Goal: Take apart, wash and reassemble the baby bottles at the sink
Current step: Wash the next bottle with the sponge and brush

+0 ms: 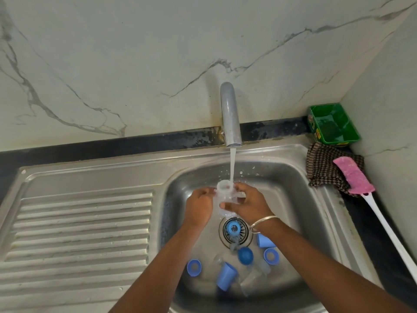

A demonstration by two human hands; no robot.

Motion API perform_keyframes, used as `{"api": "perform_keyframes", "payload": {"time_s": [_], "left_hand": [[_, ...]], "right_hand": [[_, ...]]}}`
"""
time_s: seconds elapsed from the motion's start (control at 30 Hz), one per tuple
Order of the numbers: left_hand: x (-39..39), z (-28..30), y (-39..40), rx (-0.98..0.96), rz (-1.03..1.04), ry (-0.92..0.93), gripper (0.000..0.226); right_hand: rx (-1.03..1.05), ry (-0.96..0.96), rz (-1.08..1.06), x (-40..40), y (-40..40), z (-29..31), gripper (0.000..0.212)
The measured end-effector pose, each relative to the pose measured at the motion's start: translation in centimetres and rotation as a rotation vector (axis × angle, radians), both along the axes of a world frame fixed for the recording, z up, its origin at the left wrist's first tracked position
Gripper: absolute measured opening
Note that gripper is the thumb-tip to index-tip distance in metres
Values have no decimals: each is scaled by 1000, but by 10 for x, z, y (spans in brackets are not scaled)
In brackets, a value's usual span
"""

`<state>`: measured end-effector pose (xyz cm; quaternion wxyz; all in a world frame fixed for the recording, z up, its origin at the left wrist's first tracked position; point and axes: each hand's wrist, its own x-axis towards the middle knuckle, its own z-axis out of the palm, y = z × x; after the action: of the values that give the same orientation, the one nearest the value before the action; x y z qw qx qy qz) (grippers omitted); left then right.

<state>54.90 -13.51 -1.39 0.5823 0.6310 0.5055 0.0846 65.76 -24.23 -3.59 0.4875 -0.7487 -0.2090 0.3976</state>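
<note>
Nearest the camera, loose parts are lying on the floor of the sink (291, 177): a blue cap (226, 276) tipped on its side, a blue ring (194, 267) to its left, a blue dome (245, 255) and another ring (270, 256) to its right, and clear pieces among them that are too faint to tell apart. A further blue ring is sitting on the drain strainer (234, 229). Beyond that, both hands are meeting at a clear bottle (223, 191), held roughly upright, long axis running from its open mouth down toward the drain. The left hand (199, 205) is pinching it near the rim; the right hand (249, 205) is wrapping its fingers (225, 205) around the body, so the right looks to be carrying the grip. The bottle's base is blurring into water and glare. Farther back, the tap (230, 114) is pouring straight into the mouth.
</note>
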Motion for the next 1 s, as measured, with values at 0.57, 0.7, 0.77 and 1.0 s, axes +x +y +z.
{"api": "perform_keyframes", "payload": {"time_s": [0.57, 0.7, 0.77, 1.0], "left_hand": [[-7, -9, -16, 70, -109, 6, 41], [-4, -3, -18, 92, -175, 21, 44], [-2, 1, -20, 106, -185, -7, 37], [9, -2, -21, 88, -234, -70, 45]], "right_hand": [[41, -323, 42, 14, -10, 5, 48], [59, -289, -2, 13, -3, 5, 48], [61, -271, 35, 11, -2, 4, 47], [113, 87, 22, 22, -4, 3, 32]]}}
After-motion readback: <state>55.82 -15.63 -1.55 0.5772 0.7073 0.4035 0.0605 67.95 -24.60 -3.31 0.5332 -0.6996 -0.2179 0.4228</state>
